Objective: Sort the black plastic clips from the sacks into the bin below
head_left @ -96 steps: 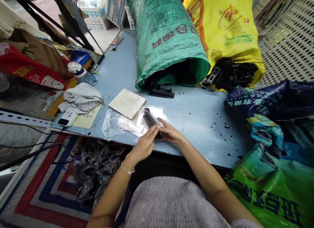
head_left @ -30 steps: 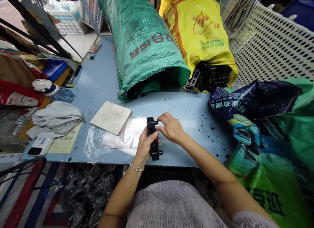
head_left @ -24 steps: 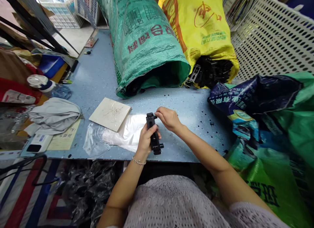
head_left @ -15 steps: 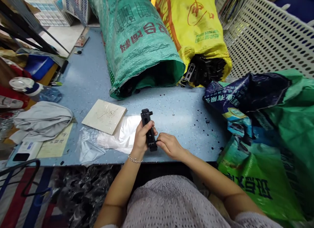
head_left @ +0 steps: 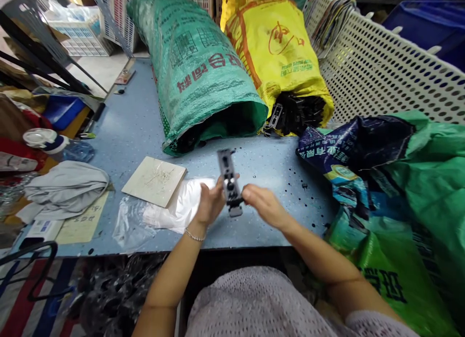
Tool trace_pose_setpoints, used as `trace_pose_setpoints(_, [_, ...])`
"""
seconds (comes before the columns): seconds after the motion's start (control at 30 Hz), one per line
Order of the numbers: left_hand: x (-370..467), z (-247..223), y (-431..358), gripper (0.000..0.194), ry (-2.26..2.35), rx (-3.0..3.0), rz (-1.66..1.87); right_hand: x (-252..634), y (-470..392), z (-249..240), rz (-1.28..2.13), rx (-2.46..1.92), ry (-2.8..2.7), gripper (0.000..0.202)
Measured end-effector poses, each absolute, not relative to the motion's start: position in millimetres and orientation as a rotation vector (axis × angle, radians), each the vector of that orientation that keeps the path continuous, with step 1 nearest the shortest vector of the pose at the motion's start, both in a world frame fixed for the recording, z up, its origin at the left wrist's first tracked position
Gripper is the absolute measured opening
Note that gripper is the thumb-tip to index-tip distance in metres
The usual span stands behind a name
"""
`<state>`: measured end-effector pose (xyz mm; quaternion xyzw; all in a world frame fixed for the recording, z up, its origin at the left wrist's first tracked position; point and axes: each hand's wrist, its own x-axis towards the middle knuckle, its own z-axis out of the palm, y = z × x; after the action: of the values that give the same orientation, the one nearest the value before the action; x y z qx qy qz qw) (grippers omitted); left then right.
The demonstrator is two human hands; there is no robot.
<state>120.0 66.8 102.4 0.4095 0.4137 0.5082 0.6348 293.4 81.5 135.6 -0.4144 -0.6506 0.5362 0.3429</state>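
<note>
A long, narrow black plastic part [head_left: 229, 182] with slots and round holes along its face is held above the blue table, smeared a little by motion. My left hand [head_left: 212, 201] supports it from the left side, thumb raised off its face and fingers behind it. My right hand [head_left: 264, 204] pinches its lower right edge with thumb and fingertips. Whether a smaller piece sits between those right fingertips is hidden. Left of my hands lie a white plastic bag [head_left: 185, 196] and a square beige board [head_left: 155, 181] with tiny bits scattered on it.
A green woven sack [head_left: 207, 70] lies open at the back, beside a yellow sack [head_left: 286, 51] with black parts in its mouth. Green and blue bags [head_left: 385, 182] crowd the right. A grey cloth [head_left: 67, 184] and a bottle [head_left: 74, 150] occupy the left.
The black part has turned so its slotted face points up towards me, and it has shifted slightly right. My left thumb has lifted off it. The camera view has tilted up a little.
</note>
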Motion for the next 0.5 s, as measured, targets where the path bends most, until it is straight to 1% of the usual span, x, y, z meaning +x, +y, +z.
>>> trace_pose_setpoints(0.07, [113.3,115.3,83.0,0.073,0.951,1.083,1.192,279.3,66.1,112.8,1.566,-1.076,-1.6,0.045])
trace_pose_setpoints(0.17, [107.5,130.4,83.7,0.071,1.027,1.492,1.189,273.5,58.8,79.3,1.801,-1.061,-1.387,0.044])
trace_pose_setpoints(0.23, [107.0,125.7,74.1,0.067,0.962,1.632,1.089,281.2,68.7,66.3,1.961,-1.022,-1.433,0.041])
trace_pose_setpoints(0.3, [111.4,105.9,64.7,0.073,1.024,1.617,1.05,291.8,94.1,61.5,2.005,-0.992,-1.672,0.039])
trace_pose_setpoints(0.33, [116.7,91.6,61.1,0.079,1.134,1.557,1.069,295.8,113.4,61.5,1.914,-1.027,-1.809,0.04])
trace_pose_setpoints(0.37, [124.8,75.7,58.1,0.085,1.261,1.474,1.089,298.1,137.0,62.9,1.733,-1.099,-1.926,0.04])
trace_pose_setpoints(0.4, [135.6,59.6,55.1,0.089,1.369,1.385,1.097,298.3,164.1,65.3,1.47,-1.218,-1.986,0.04])
trace_pose_setpoints(0.47, [163.1,30.9,47.6,0.093,1.462,1.267,1.057,292.9,223.2,73.2,0.89,-1.456,-1.949,0.03])
trace_pose_setpoints(0.5, [177.3,19.8,42.8,0.091,1.464,1.239,1.034,288.4,251.7,78.4,0.712,-1.539,-1.949,0.03])
